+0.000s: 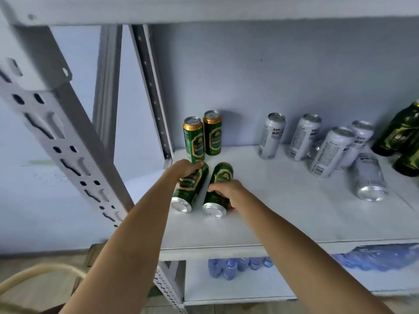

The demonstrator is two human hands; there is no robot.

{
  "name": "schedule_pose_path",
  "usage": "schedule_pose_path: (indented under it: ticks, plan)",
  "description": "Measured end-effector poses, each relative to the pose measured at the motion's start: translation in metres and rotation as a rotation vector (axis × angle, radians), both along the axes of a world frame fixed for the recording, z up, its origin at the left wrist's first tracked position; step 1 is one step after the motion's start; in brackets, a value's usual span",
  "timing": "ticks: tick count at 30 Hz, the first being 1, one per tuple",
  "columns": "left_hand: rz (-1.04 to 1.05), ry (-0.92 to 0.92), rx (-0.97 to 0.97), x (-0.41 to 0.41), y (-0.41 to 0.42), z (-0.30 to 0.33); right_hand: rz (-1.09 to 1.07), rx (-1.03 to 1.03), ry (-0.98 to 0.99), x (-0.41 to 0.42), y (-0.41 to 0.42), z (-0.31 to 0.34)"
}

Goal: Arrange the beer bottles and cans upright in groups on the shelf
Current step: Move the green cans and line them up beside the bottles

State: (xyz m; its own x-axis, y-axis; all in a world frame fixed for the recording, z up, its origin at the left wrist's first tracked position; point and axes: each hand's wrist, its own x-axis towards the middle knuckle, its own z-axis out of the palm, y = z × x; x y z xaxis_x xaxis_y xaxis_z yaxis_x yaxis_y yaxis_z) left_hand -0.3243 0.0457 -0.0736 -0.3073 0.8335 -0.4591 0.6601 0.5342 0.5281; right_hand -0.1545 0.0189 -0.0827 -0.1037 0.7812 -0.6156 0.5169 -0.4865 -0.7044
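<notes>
Two green cans lay on their sides near the front of the white shelf (283, 211), bottoms toward the person. The left hand (184, 167) gripped the far end of the left can (190, 189); the right hand (226, 191) gripped the right can (218, 193). Two more green cans (203, 138) stood just behind.

Green bottles (405, 137) cropped at right edge

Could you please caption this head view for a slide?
Both hands grip lying green cans beside two upright ones.
</notes>
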Motion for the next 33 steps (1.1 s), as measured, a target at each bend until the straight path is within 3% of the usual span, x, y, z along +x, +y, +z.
schedule_pose_path:
  ticks: [7, 18, 22, 26, 30, 33]
  plan:
    - [-0.002, -0.146, -0.037, -0.003, 0.015, 0.001, 0.247, 0.221, -0.516, 0.041, 0.014, 0.007]
    - [-0.075, -0.131, -0.019, 0.016, 0.015, -0.001, 0.228, 0.303, -0.545, 0.101, 0.011, 0.001]
    - [-0.162, -0.102, 0.052, 0.029, 0.01, 0.013, 0.017, 0.343, -0.403, 0.123, 0.004, -0.005]
    - [-0.171, -0.242, 0.245, 0.052, 0.003, 0.032, -0.197, 0.502, -0.144, 0.149, -0.009, -0.003]
    - [-0.161, -0.244, 0.448, 0.088, -0.007, 0.046, -0.372, 0.611, 0.151, 0.182, -0.031, -0.003]
    - [-0.189, -0.304, 0.594, 0.124, -0.019, 0.054, -0.407, 0.641, 0.244, 0.216, -0.044, -0.002]
